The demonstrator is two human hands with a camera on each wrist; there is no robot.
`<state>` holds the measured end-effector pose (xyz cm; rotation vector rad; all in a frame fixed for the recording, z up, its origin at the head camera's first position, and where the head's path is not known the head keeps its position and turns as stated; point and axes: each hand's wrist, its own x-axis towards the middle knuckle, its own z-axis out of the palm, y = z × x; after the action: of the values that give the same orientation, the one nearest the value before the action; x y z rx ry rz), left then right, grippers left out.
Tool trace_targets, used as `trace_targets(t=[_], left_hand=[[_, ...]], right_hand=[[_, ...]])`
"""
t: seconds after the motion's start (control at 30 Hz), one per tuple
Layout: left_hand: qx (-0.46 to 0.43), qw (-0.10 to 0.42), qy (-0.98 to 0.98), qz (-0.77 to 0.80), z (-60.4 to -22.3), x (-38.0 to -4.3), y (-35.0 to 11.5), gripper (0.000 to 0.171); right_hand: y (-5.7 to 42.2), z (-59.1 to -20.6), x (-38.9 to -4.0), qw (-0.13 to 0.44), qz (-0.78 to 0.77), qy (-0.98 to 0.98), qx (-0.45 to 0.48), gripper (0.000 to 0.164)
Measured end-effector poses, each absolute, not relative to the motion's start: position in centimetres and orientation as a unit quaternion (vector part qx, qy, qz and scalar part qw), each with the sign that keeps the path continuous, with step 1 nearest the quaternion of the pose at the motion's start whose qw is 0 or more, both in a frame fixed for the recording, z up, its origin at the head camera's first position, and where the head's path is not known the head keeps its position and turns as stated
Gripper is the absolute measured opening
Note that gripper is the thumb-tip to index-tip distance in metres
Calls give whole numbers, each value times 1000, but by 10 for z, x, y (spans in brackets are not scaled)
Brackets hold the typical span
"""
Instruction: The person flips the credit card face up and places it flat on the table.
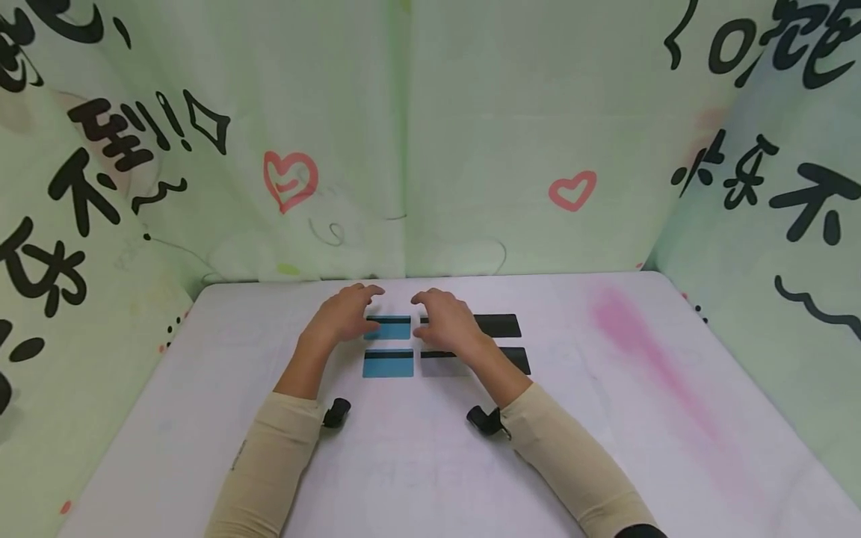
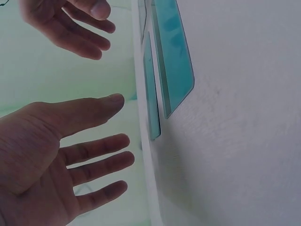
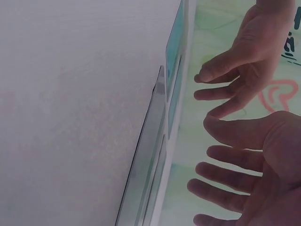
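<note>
Two blue cards with black stripes lie one behind the other: the far card point(image 1: 390, 329) and the near card point(image 1: 388, 365). To their right is a silver-grey card point(image 1: 442, 366) with a black stripe, and another behind it mostly hidden by my right hand. Over the far blue card's left edge hovers my left hand point(image 1: 344, 312), fingers spread and slightly bent, palm bare in the left wrist view. My right hand point(image 1: 449, 320) faces it above the grey cards, likewise holding nothing; its loose fingers show in the right wrist view.
Further right lie two black cards, a far one point(image 1: 498, 325) and a near one point(image 1: 516, 359), the latter partly behind my right forearm. A white table point(image 1: 403, 463) with a pink smear carries everything. Green cloth walls point(image 1: 471, 134) with writing and hearts surround it.
</note>
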<state>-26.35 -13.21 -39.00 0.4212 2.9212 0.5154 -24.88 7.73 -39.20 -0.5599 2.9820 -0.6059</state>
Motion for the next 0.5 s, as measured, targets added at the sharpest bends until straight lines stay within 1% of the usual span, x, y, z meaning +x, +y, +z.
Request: trace_targets(t=[0.23, 0.4, 0.5], left_hand=[[148, 89, 967, 187, -392, -269, -140, 61], [162, 102, 961, 200, -395, -274, -144, 59], [169, 110, 958, 206, -396, -277, -145, 57]], right_hand=[[72, -392, -257, 52, -212, 959, -183, 53], [69, -395, -267, 81, -225, 954, -179, 51], [67, -396, -273, 88, -225, 953, -180, 50]])
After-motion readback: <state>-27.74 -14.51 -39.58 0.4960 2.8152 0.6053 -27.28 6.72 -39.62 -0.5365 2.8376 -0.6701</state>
